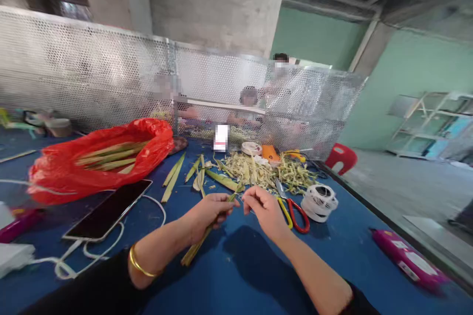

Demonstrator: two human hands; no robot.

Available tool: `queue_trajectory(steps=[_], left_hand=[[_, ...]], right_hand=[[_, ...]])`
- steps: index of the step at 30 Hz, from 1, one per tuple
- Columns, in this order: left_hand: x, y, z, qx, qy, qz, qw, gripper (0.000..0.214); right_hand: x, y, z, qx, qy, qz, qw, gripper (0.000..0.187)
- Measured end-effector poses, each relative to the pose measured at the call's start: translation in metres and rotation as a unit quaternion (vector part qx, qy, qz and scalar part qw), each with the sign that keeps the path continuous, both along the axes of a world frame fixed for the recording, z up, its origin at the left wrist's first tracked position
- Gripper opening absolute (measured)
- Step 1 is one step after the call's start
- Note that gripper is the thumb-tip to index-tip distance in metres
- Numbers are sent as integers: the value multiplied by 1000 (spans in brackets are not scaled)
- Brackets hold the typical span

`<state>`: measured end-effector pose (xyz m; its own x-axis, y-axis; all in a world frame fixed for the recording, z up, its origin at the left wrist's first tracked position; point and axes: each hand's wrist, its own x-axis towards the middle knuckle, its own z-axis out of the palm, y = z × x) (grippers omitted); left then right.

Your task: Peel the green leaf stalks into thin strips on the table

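Note:
My left hand (211, 214), with a gold bangle at the wrist, is closed around a narrow bundle of green-yellow leaf strips (197, 250). The bundle slants from lower left up past the fingers. Close to its upper end, my right hand (266, 212) has thumb and fingers pinched together; what they hold, if anything, is too small to make out. Just beyond both hands lie a long green leaf (223, 179) and a heap of pale shredded trimmings (247, 170). Beside my right hand rest scissors (298, 215) with red and yellow handles and a white roll (320, 203).
On the blue table (236, 285), a red plastic bag (51, 172) of leaf strips stands left, behind a cabled phone (109, 211). A magenta packet (410, 260) lies right. A perforated partition (218, 76) crosses the back, with people behind it. A red stool (342, 157) stands beyond.

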<state>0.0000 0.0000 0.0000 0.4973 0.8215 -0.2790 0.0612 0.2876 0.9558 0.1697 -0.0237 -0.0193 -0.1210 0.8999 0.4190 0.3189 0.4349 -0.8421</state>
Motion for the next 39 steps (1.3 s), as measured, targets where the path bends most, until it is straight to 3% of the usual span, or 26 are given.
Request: queue_trajectory(steps=[8, 12, 14, 16, 17, 19, 20, 24, 31, 34, 39], left_hand=[[-4, 2, 0, 2, -10, 17, 1000, 36], [-6, 6, 0, 46, 42, 86, 994, 29], [-9, 9, 3, 74, 58, 122, 988, 29], [-12, 12, 7, 93, 71, 147, 982, 31], [-14, 13, 9, 101, 76, 158, 979, 32], [-17, 14, 12, 121, 86, 170, 974, 32], [-18, 15, 14, 130, 90, 174, 972, 31], [-20, 13, 17, 148, 93, 180, 968, 27], [-22, 12, 17, 149, 103, 152, 972, 32], [-22, 13, 15, 151, 108, 147, 972, 32], [-23, 16, 10, 159, 95, 160, 970, 30]], right_hand=[[-12, -13, -4, 64, -132, 79, 986, 17], [-14, -16, -4, 61, -150, 121, 979, 12], [-9, -14, 1, 25, -145, 99, 984, 15], [3, -9, 7, -11, -202, -11, 979, 26], [11, -7, 11, -26, -269, -105, 957, 27], [32, -2, 15, -118, -452, -261, 844, 26], [43, 0, 15, -155, -471, -294, 817, 26], [73, 9, 7, -226, -481, -332, 779, 27], [77, 17, -1, -259, -426, -348, 794, 34], [85, 18, 2, -259, -355, -370, 819, 36], [98, 17, 6, -240, -178, -382, 875, 54]])
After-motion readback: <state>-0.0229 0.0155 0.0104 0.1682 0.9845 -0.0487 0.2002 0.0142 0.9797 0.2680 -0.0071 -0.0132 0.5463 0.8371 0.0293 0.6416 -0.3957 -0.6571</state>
